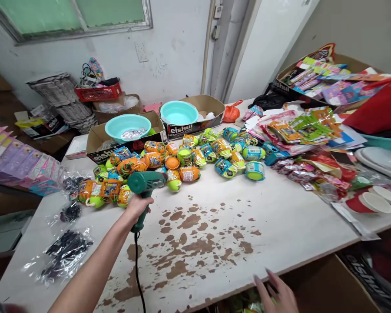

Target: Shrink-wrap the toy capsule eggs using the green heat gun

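My left hand (139, 208) is wrapped round the handle of a dark green heat gun (143, 184), held over the table with its nozzle to the right. Its black cord (137, 269) hangs down toward the front edge. Just beyond the nozzle lie shrink-wrapped toy capsules in orange (189, 174) and blue (226, 168), with lime green ends. At the table's front edge my right hand (278, 295) reaches down with fingers stretched and apart. Below it, green packs (252, 307) show partly in a box; whether the fingers touch them I cannot tell.
Turquoise basins (127, 123) (179, 113) sit in cartons at the back. Clear bags of dark pieces (67, 248) lie at the left. On the right are colourful wrappers (299, 128), red paper cups (368, 202) and a full carton (358, 61). An open carton (326, 282) stands below the edge.
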`<action>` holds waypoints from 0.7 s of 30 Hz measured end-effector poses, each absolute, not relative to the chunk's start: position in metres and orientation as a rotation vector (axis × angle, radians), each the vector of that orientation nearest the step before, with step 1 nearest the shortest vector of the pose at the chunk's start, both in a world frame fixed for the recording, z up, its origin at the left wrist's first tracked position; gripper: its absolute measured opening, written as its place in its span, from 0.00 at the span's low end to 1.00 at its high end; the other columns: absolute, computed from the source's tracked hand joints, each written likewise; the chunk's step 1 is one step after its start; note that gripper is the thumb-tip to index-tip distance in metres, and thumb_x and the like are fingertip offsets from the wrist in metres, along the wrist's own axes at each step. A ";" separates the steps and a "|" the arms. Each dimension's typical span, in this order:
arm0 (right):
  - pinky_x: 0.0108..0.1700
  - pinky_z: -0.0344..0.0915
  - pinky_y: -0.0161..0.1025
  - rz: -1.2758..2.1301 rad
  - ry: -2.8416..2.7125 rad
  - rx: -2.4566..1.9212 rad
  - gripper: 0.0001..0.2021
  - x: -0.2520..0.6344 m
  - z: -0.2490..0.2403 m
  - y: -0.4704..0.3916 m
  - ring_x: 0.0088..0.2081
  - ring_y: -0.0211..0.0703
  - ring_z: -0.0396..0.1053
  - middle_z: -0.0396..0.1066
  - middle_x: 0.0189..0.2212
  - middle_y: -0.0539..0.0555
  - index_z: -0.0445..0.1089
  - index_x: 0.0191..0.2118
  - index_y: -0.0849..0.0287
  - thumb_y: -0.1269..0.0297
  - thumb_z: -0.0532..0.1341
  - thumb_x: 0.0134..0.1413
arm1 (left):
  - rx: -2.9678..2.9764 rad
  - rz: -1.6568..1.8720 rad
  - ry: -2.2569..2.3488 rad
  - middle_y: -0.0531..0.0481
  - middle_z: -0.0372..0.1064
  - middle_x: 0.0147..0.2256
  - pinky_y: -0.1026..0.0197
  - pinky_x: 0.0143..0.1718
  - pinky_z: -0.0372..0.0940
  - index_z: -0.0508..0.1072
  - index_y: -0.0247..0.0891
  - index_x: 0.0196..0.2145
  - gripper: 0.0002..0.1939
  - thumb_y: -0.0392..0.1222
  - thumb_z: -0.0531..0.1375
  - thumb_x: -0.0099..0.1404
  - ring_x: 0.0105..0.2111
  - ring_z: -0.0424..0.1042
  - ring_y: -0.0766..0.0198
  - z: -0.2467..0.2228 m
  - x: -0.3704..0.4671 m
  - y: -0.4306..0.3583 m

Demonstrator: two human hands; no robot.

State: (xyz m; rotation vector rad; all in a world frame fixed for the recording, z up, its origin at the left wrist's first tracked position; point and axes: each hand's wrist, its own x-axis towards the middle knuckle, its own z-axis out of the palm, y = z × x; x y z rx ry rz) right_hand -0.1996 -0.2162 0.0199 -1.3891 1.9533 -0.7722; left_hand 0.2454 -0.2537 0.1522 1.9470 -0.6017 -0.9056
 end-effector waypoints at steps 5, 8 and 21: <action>0.48 0.68 0.50 -0.929 1.363 -1.590 0.25 -0.020 0.022 -0.316 0.50 0.54 0.65 0.65 0.50 0.61 0.64 0.51 0.57 0.49 0.59 0.51 | 1.867 -0.973 -0.593 0.57 0.66 0.21 0.64 0.16 0.61 0.67 0.37 0.31 0.13 0.38 0.63 0.46 0.14 0.66 0.68 0.153 0.258 -0.246; 0.47 0.66 0.51 -0.910 1.289 -1.678 0.30 0.082 0.008 -0.365 0.52 0.57 0.63 0.64 0.51 0.64 0.61 0.54 0.60 0.50 0.62 0.46 | 1.841 -0.991 -0.567 0.57 0.66 0.22 0.64 0.16 0.61 0.67 0.36 0.32 0.13 0.38 0.63 0.46 0.14 0.65 0.69 0.149 0.262 -0.250; 0.54 0.58 0.59 -0.824 1.096 -2.465 0.27 0.105 -0.019 -0.366 0.55 0.61 0.56 0.60 0.55 0.63 0.61 0.57 0.54 0.70 0.61 0.49 | 1.913 -1.180 -0.595 0.56 0.62 0.17 0.64 0.22 0.58 0.66 0.37 0.20 0.05 0.38 0.60 0.48 0.18 0.61 0.67 0.145 0.267 -0.179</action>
